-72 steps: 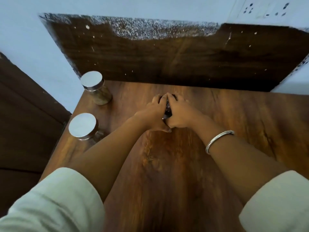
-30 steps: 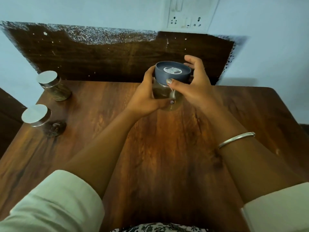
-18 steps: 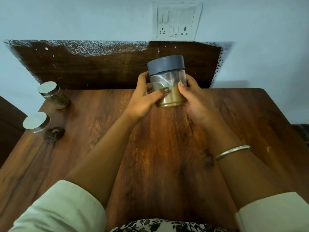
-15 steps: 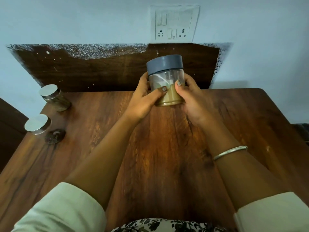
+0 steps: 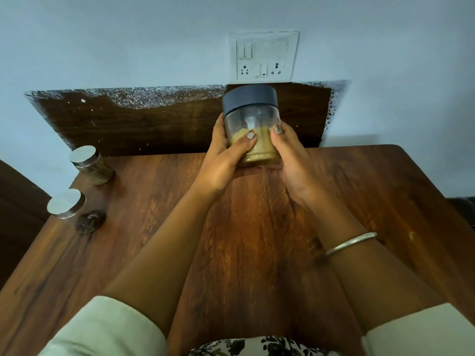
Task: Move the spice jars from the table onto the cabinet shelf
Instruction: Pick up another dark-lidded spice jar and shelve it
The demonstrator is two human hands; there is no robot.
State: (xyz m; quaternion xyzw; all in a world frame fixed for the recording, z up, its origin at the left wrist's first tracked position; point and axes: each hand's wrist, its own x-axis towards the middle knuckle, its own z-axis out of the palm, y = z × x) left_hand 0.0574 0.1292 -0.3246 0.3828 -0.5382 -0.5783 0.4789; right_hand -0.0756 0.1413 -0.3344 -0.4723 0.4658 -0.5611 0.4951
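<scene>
A clear spice jar with a dark blue lid and tan powder inside is lifted above the far part of the wooden table. My left hand grips its left side, thumb across the front. My right hand grips its right side, thumb on the front. Two smaller jars with silver lids stand at the table's left edge: the far silver-lidded jar and the near silver-lidded jar, with dark contents. No cabinet shelf is in view.
A dark wooden backboard stands against the pale blue wall behind the table. A white switch and socket plate is mounted above it. A dark panel lies left of the table.
Both hands took the blue-lidded jar from the table top and raised it upright. The view has tilted up, showing more wall and the socket plate.
</scene>
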